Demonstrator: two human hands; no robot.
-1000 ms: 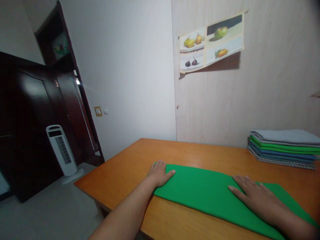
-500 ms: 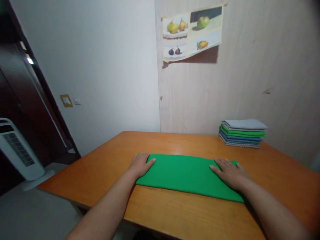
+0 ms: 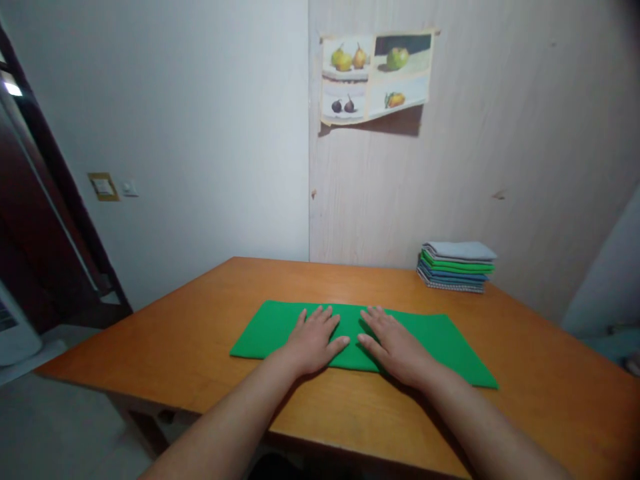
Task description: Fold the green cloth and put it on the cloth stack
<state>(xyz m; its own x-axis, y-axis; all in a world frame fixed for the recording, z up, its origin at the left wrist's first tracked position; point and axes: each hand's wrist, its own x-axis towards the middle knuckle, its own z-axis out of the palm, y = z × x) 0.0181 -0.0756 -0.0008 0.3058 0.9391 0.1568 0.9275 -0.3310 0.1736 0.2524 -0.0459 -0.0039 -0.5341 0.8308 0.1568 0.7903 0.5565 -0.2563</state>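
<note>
A green folded cloth (image 3: pixel 260 333) lies flat as a long strip across the wooden table in front of me. Near its middle, my left hand (image 3: pixel 315 340) rests on it, palm down with the fingers spread. Just to the right, my right hand (image 3: pixel 395 343) also lies flat on the cloth, fingers apart. A narrow gap of green shows between the two thumbs. Both ends of the cloth stick out past my hands, and its front edge is partly covered by them.
A stack of folded cloths (image 3: pixel 456 267) in grey, green, blue and check stands at the table's back right. The wooden table (image 3: pixel 190 327) meets the wall behind. A fruit picture sheet (image 3: pixel 375 80) hangs there. Part of a white appliance (image 3: pixel 15 333) shows at the far left.
Both hands have moved inward from the cloth's two ends to its middle, still flat on it. The camera view has turned slightly to the right.
</note>
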